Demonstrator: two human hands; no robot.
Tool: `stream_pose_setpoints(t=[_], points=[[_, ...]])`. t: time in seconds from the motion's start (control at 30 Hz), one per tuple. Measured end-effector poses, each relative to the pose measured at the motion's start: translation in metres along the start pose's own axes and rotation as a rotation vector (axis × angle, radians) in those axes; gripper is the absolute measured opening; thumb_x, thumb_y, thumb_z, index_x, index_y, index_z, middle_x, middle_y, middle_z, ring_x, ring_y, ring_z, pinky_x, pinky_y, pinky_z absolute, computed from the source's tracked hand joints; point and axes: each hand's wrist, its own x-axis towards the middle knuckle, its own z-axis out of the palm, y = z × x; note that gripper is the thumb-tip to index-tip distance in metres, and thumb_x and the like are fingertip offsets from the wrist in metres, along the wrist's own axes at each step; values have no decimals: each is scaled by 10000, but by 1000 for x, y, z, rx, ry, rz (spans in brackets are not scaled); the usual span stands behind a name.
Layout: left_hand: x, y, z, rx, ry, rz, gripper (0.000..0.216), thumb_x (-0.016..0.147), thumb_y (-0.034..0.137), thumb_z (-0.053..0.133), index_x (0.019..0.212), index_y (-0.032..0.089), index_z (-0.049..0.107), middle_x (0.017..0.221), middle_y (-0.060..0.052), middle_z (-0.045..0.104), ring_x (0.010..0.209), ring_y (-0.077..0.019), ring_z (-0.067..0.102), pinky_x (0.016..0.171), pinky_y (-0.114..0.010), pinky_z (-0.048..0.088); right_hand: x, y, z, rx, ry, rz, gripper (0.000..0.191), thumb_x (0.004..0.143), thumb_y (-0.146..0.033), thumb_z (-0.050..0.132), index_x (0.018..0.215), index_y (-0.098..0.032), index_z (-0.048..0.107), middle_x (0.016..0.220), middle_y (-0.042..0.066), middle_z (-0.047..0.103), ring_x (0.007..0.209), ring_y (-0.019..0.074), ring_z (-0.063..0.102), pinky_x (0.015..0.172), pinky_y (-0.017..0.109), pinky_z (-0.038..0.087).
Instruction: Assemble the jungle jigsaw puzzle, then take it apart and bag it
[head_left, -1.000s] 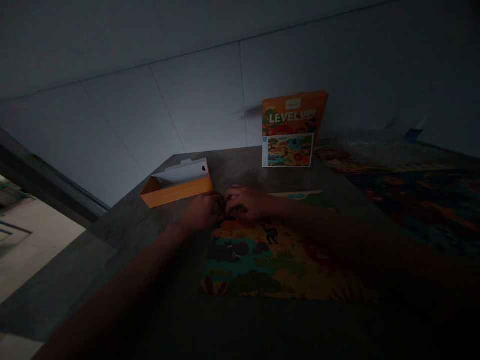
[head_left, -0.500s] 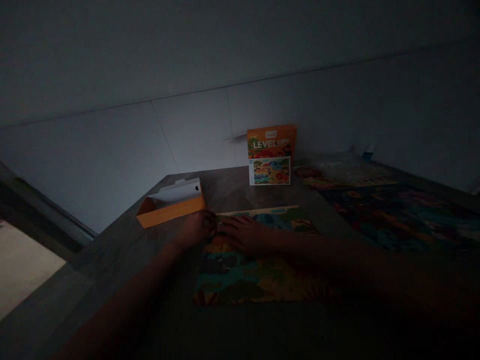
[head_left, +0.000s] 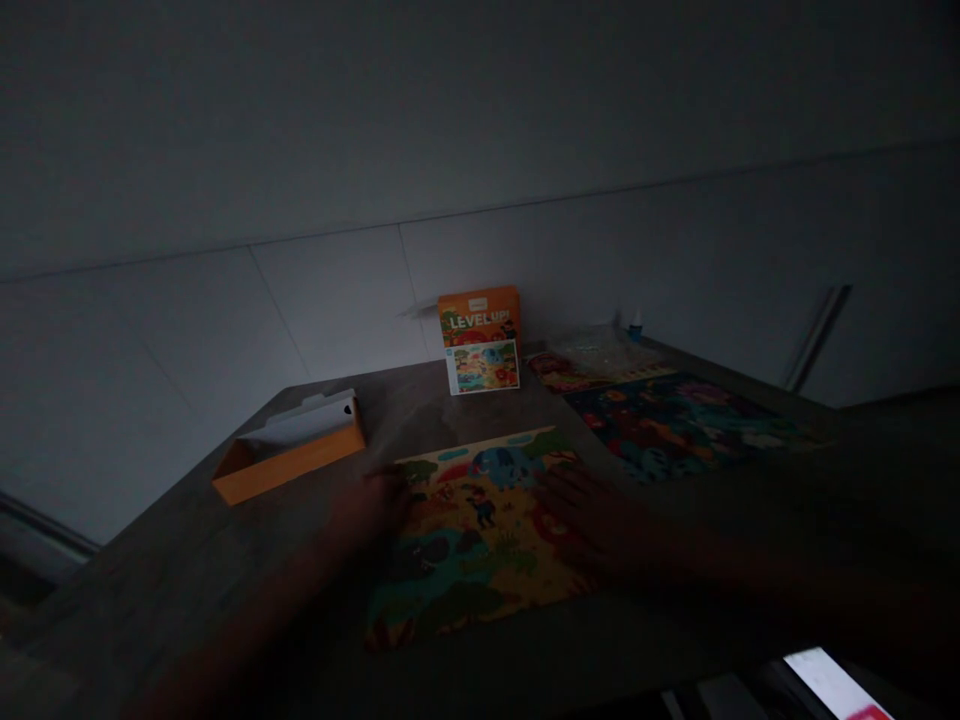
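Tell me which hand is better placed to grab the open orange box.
Left, likely. The left hand sits at the jungle puzzle's left edge, nearest the orange box; the right hand lies on the puzzle's far side.

Printed cardboard puzzle is showing a smooth, matt colour face. The table beneath is showing a grey, matt, faintly mottled top; stone or laminate cannot be told. The orange tray and the upright box lid are looking like thin card, the lid's print slightly glossy. Crinkled clear plastic film is catching light at the back. Wall panels are appearing smooth and matt.
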Motion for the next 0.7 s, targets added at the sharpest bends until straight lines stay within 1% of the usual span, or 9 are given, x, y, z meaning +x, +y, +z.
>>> stream_pose_setpoints(t=[0.03,0.1,0.17,0.23,0.33,0.43,0.53,0.6,0.7], points=[[-4,9,2,59,13,10,357,965,306,420,1037,170,743,1226,-163,681,983,-322,694,819,-448,564,-6,0,2,13,12,2,708,974,-596,393,1549,-193,306,1608,124,217,1490,349,160,1203,582,157],[-8,23,8,141,78,65,367,961,258,408,1027,101,733,1192,-230,670,1092,-374,634,867,-498,542,-12,2,7,29,34,9,719,968,-615,396,1550,-204,303,1608,121,221,1489,353,160,1204,584,157],[-10,28,16,145,77,131,366,955,200,393,1079,78,715,1250,-249,634,1214,-368,568,938,-491,518,-13,4,12,31,49,25,734,962,-631,397,1551,-202,303,1609,132,218,1486,365,161,1200,593,158],[-9,26,23,121,58,155,395,967,197,382,1223,65,652,1373,-244,560,1331,-347,482,1033,-483,466,-10,5,14,21,56,39,757,945,-653,415,1542,-196,330,1607,152,214,1483,385,156,1189,608,163],[-5,25,27,92,5,138,525,1011,326,351,1441,42,453,1533,-244,377,1448,-372,313,1135,-531,346,0,4,14,-15,65,48,788,917,-694,427,1534,-209,356,1606,178,205,1474,420,153,1164,635,173],[0,36,26,107,-81,137,629,1030,461,256,1529,83,312,1607,-212,220,1477,-412,200,1152,-598,255,17,-1,15,-78,93,51,805,908,-735,379,1540,-238,340,1604,170,228,1459,442,185,1147,660,157],[9,56,25,109,-120,144,676,1019,536,211,1555,126,257,1629,-168,175,1487,-423,146,1153,-638,186,39,-4,17,-120,77,56,857,897,-766,345,1549,-212,316,1610,160,221,1449,455,201,1134,663,181],[17,68,26,79,-121,136,723,1003,586,205,1558,125,249,1633,-161,161,1483,-439,142,1142,-639,200,55,-1,17,-127,64,10,877,907,-762,319,1557,-174,288,1613,162,206,1462,431,185,1150,622,195],[31,76,30,39,-92,146,699,1006,560,223,1559,133,248,1639,-130,163,1488,-426,139,1148,-617,201,80,7,16,-153,80,-61,809,973,-669,248,1551,-104,283,1600,178,241,1463,378,226,1179,543,196]])
